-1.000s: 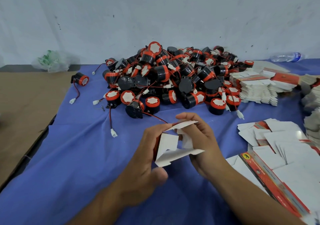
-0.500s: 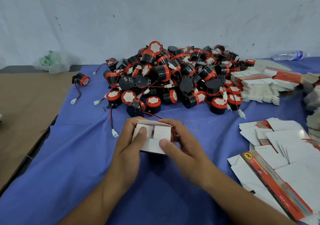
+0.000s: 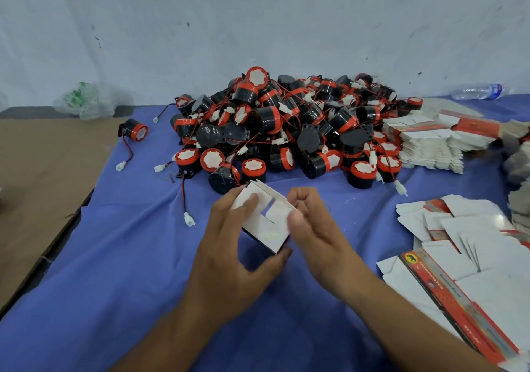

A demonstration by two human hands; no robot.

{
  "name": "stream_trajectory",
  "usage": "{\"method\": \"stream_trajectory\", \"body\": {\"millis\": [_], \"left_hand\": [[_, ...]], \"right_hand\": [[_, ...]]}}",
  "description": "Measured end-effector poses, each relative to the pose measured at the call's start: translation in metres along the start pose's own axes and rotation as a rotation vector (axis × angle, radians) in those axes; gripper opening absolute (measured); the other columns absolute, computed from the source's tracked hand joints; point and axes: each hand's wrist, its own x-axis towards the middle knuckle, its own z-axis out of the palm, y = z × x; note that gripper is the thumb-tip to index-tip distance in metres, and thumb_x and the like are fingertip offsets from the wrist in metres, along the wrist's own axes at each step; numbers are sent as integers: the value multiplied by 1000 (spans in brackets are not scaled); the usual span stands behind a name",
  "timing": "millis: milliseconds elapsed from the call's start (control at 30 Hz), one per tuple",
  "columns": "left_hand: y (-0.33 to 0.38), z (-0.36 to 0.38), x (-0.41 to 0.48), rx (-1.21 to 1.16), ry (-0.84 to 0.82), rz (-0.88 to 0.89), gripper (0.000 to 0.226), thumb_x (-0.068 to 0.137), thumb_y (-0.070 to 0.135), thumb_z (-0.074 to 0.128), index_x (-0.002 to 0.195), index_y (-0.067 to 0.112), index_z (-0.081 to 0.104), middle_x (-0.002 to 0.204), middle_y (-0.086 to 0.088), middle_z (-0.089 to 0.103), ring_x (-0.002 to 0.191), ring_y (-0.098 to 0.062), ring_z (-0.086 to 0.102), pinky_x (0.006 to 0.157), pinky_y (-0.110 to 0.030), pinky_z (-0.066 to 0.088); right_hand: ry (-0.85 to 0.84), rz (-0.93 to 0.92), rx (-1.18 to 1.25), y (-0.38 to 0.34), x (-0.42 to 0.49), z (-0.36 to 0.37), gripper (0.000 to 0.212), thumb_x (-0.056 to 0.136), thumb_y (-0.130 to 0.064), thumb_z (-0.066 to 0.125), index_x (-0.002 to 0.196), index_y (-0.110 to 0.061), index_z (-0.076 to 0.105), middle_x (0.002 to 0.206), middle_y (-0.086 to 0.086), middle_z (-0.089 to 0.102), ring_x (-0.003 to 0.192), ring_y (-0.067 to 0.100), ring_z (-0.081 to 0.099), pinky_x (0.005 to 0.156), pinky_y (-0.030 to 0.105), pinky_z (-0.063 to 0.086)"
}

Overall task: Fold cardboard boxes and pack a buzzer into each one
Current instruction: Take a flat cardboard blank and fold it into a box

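In the head view, the cardboard box [image 3: 266, 228], just near of the buzzer pile [image 3: 286, 125], has tilted since half a second ago, with the left hand [image 3: 226, 254] clamped round it and the right hand [image 3: 312, 228] pinching its right flap inward, so one end looks almost closed.

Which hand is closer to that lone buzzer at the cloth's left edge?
Left. The left hand holds the cardboard box on its left, toward the lone buzzer; the right hand is farther right.

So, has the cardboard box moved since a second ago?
Yes. The cardboard box moved forward, toward the buzzer pile; its far corner now overlaps the nearest buzzer in view.
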Motion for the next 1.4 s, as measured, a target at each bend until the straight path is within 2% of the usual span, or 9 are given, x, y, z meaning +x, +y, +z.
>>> {"method": "stream_trajectory", "body": {"millis": [133,300,433,567,700,933,1100,1267,1400], "left_hand": [[0,1,1,73,-66,98,65,79,36,72,129,-1,55,141,-14,46,137,-16,41,108,-22,37],[4,1,2,121,-83,134,59,82,34,71,123,-6,58,140,-16,49,134,-21,45,106,-30,43],[8,1,3,112,-86,137,64,81,34,70,128,-7,55,140,-16,49,134,-21,45,107,-27,42],[11,-1,2,1,-97,-19,80,72,39,70,138,1,46,145,-3,47,135,-9,43,106,-15,37],[11,1,2,36,-83,54,80,73,36,69,137,-1,41,143,-6,44,135,-11,41,109,-15,34],[10,1,2,49,-74,55,82,72,37,70,137,-6,44,142,-6,46,134,-12,43,108,-12,32],[5,3,2,94,-63,75,79,76,37,70,136,-8,44,142,-10,47,135,-16,43,110,-17,33],[-2,4,2,147,-53,129,80,79,38,69,141,0,36,145,-11,44,136,-18,41,112,-21,33],[-3,7,2,171,-27,178,76,84,39,68,140,-3,38,145,-14,44,138,-20,41,112,-25,36]], "right_hand": [[31,100,-35,-8,1,-10,51,79,-79,50,78,-28,50,69,-18,48,67,2,44,62,17,42],[-2,50,-291,-13,-4,-8,32,78,-60,63,96,-39,48,80,-13,69,63,7,61,52,27,48],[13,-118,-494,-12,-6,-6,31,90,-53,56,119,-43,49,90,-18,68,75,6,64,57,13,44],[58,-208,-615,-6,-6,-7,41,95,-47,52,133,-35,48,93,-16,65,83,2,60,65,14,45],[80,-225,-617,-2,-6,-6,46,96,-45,50,139,-30,48,92,-20,62,87,-2,58,69,10,43],[50,-232,-618,-1,-5,-8,42,102,-33,44,143,-24,48,79,-13,59,71,8,57,58,11,37],[4,-187,-574,2,-6,-7,50,103,-36,39,152,-36,28,114,-27,56,108,-9,51,87,8,37],[-53,-141,-419,3,-6,-7,55,105,-40,38,157,-37,22,138,-21,47,134,10,43,106,29,40],[-55,-120,-326,1,-5,-8,53,103,-33,42,155,-35,29,140,-14,48,135,12,43,110,31,39]]}}
